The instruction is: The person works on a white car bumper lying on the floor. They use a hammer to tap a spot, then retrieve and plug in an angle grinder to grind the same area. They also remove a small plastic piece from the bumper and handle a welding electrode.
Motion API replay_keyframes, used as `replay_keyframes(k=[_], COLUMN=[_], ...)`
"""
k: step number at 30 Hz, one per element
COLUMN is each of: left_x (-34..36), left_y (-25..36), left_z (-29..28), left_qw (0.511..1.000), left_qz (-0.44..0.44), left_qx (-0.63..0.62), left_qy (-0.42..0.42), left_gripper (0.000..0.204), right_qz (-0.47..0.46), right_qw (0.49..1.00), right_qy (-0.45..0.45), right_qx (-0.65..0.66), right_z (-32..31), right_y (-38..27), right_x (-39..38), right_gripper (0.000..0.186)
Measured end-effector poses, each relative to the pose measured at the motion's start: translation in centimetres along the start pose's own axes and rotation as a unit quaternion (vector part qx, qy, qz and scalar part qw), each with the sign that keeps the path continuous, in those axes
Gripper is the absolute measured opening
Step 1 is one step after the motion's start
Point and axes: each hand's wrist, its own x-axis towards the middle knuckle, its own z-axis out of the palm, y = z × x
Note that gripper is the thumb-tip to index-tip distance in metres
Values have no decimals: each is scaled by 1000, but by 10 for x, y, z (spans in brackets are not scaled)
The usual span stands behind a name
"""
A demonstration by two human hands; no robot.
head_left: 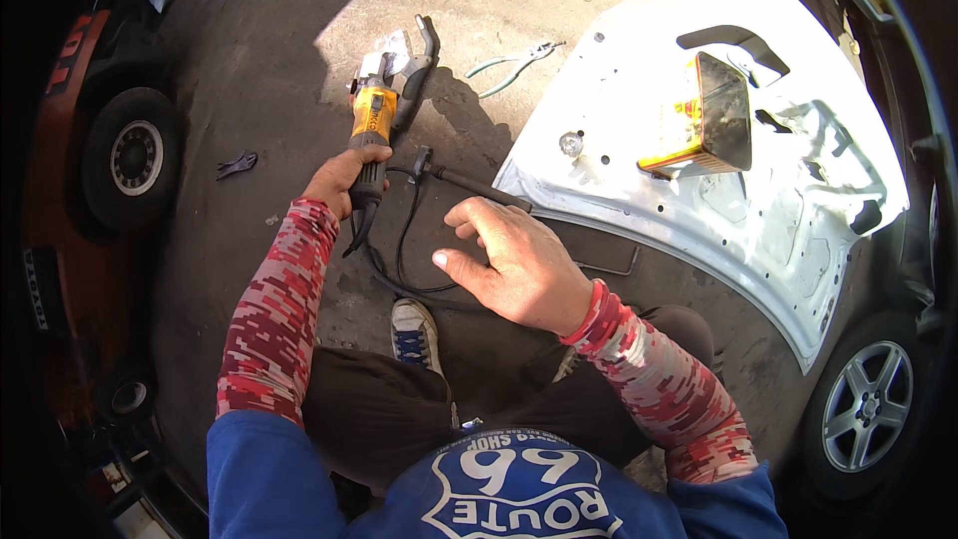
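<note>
Stained floor point(259, 50), part sunlit; left hand point(342, 178) holds grinder point(374, 114).

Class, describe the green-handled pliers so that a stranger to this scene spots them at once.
Find the large white panel at the right. The pliers lie open just outside its left edge. Pale green handles set them apart from the yellow power tool in the left hand.

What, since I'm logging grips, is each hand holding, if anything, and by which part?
The left hand holds the yellow-and-black angle grinder by its dark rear grip, near the cord; the right hand holds nothing.
</note>
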Motion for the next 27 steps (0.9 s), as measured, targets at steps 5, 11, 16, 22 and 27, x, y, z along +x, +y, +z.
replay_keyframes(k=[5, 11, 16, 22, 27], left_x=[139, 242, 255, 264, 280], left_y=[-24, -49, -80, -97, -97], left_z=[-85, -160, -182, -178, -162], left_qw=[994, 909, 830, 810, 847], left_qz=[-4, 36, 125, 134, 73], left_qx=[5, 295, 455, 495, 458], left_qy=[113, 294, 297, 284, 261], left_gripper=[50, 76, 81, 90, 99], right_qz=[-21, 126, 239, 359, 568], right_qw=[979, 968, 962, 843, 626], right_qy=[-152, -145, -12, 399, 531], right_qx=[-133, -162, -130, -42, -51], right_z=[16, 17, -27, -75, 20], right_y=[-33, -39, -54, -73, -43], right_x=[-10, 28, 27, -130, -367], right_gripper=[48, 54, 61, 50, 42])
